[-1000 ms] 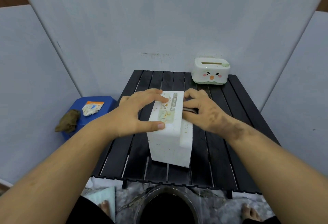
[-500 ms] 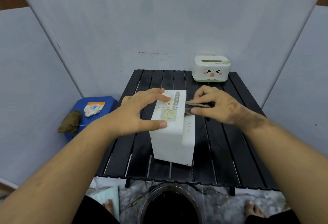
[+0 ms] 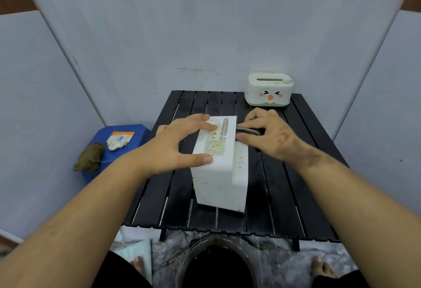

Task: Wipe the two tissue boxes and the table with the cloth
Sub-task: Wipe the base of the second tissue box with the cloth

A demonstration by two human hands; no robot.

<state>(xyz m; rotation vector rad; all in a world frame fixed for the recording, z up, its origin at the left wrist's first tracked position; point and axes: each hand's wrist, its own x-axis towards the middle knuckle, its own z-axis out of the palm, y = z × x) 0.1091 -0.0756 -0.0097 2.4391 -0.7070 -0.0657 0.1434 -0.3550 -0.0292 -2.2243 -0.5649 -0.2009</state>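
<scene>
A: Fingers: state?

B: Left hand (image 3: 169, 148): fingers spread wide over the top of the white tissue box (image 3: 219, 169), fingertips and thumb resting on its upper face. Right hand (image 3: 268, 136): fingers curled narrow, pinching a dark cloth (image 3: 249, 131) against the box's right upper edge.

A: Location of the box?

B: Centre of frame, on the black slatted table (image 3: 280, 196). Printed label on top; speckled marks on its sides.

A: Second box?

B: The face tissue box (image 3: 268, 90) stands at the table's far right corner, upper right of centre, well apart from both hands. Its top slot is visible; the contents cannot be made out.

A: Other containers?

B: A dark round basin (image 3: 217, 262) at bottom centre, below the table's near edge. Its interior is dark; what it holds cannot be determined, and the frame cuts off its lower part.

A: Obscured items?

B: The cloth is mostly hidden under the right fingers. At left, a blue stool (image 3: 118, 144) carries a white glove on a packet (image 3: 119, 139) and a brown rag (image 3: 88, 156).
</scene>
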